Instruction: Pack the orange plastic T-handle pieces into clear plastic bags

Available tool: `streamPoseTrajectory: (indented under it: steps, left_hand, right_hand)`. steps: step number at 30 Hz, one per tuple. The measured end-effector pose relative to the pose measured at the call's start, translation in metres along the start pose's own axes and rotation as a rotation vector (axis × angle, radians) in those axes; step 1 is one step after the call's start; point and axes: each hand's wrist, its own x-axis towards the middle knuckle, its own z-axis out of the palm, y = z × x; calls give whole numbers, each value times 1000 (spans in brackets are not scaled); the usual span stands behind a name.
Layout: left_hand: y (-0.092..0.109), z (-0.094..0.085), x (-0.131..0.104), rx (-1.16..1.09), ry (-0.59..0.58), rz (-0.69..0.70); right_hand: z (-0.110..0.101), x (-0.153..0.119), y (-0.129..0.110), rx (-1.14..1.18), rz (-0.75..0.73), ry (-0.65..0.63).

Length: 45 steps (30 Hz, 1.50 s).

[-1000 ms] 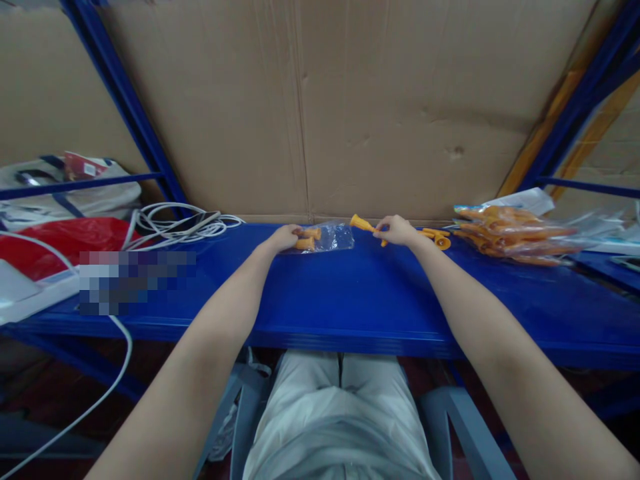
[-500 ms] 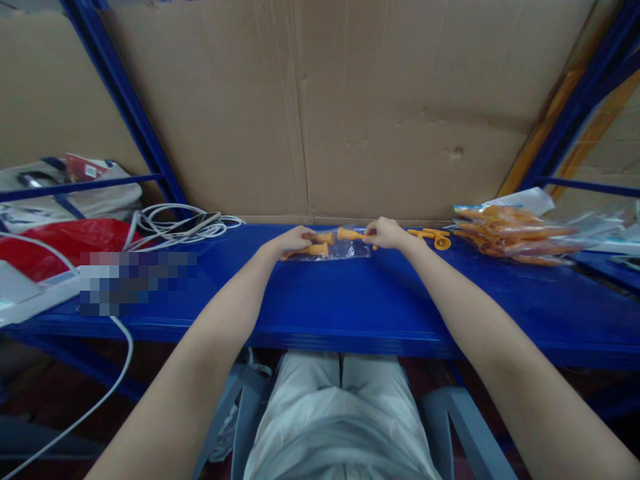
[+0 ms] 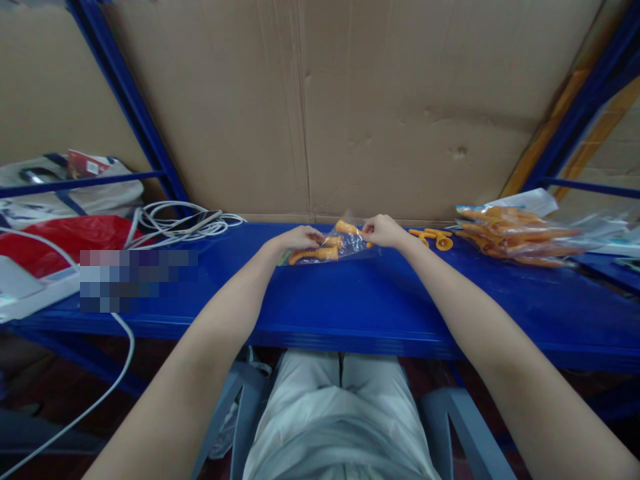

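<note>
My left hand (image 3: 299,239) has its fingers closed on the clear plastic bag (image 3: 356,248), which lies near the back of the blue table. Inside the bag are orange plastic pieces (image 3: 325,253), partly covered by my left fingers. To the right, my right hand (image 3: 383,231) pinches the narrow end of another orange plastic piece (image 3: 347,227). Its wide end points left and sits at the bag's opening, with clear film around it. Several loose orange pieces (image 3: 443,242) lie just right of my right hand, one with a round cup-like end.
A pile of filled bags (image 3: 520,233) with orange pieces lies at the right. Coiled white cables (image 3: 190,223), a red bag (image 3: 100,233) and a fabric bag (image 3: 107,190) are at the left. Cardboard (image 3: 375,107) stands behind the blue table (image 3: 360,300), between blue posts.
The orange piece in my right hand has tilted and moved slightly left, so the bag's film now surrounds its wide end. The bag's open end has lifted; the pieces inside shifted slightly right.
</note>
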Motion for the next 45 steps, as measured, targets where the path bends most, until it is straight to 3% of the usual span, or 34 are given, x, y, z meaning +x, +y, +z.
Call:
streamPoseTrajectory:
  steps: [3, 9, 15, 22, 25, 28, 30, 33, 40, 45]
  left_hand:
    - [0, 5, 2, 14, 22, -6]
    - [-5, 27, 12, -23, 164, -64]
    - [-3, 35, 15, -16, 150, -68]
    - [-6, 38, 18, 36, 163, -39]
    - [-13, 40, 21, 17, 200, -49]
    - [-20, 42, 25, -37, 263, -69]
    - [-23, 42, 26, -48, 276, -88]
    - [-23, 43, 25, -4, 257, -63]
    - [-14, 43, 22, 73, 211, 15]
    - [-9, 43, 21, 99, 186, 34]
  right_hand:
    - [-1, -2, -2, -21, -16, -17]
    - [3, -8, -12, -343, -36, -85]
    - [6, -10, -18, -340, -23, -40]
    - [23, 0, -1, -9, -31, -40]
    - [32, 8, 8, 186, -17, 52]
    - [35, 13, 12, 387, 96, 215]
    - [34, 13, 10, 545, 241, 255]
    - [32, 11, 4, 792, 389, 181]
    - [26, 5, -1, 1239, 446, 40]
    - [30, 3, 0, 1246, 513, 9]
